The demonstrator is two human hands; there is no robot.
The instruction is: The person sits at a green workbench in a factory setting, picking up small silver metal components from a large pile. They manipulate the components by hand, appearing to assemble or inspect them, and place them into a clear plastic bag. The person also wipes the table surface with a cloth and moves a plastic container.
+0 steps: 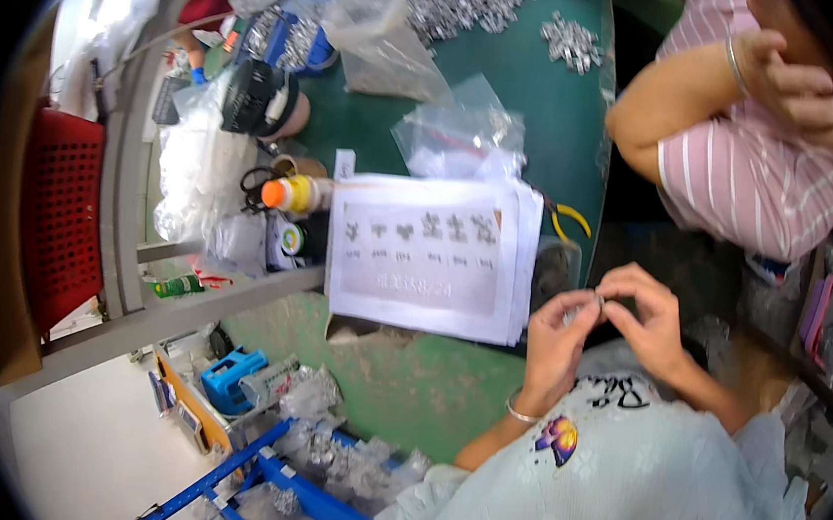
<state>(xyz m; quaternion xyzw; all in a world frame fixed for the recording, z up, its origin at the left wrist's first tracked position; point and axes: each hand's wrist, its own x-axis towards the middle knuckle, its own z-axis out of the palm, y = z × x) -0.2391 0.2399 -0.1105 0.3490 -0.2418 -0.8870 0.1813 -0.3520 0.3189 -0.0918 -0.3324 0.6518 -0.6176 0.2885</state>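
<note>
My left hand (555, 349), with a bangle at its wrist, is closed in a pinch in front of my light shirt. Meeting it at the fingertips is my right hand (651, 325), its thumb and index finger also pinched together. Whatever lies between the fingertips is too small and too covered to name. Just beyond my hands, at the table's edge, lie yellow-handled pliers (571, 220). A stack of printed sheets (423, 295) showing pictures of small parts lies left of my hands.
A heap of small silvery metal parts (439, 0) covers the far end of the green table (558, 114). Clear plastic bags (381, 39) and an orange-capped bottle (298, 193) stand nearby. Another person's hand (798, 90) is at the upper right. Blue bins (317, 494) sit lower left.
</note>
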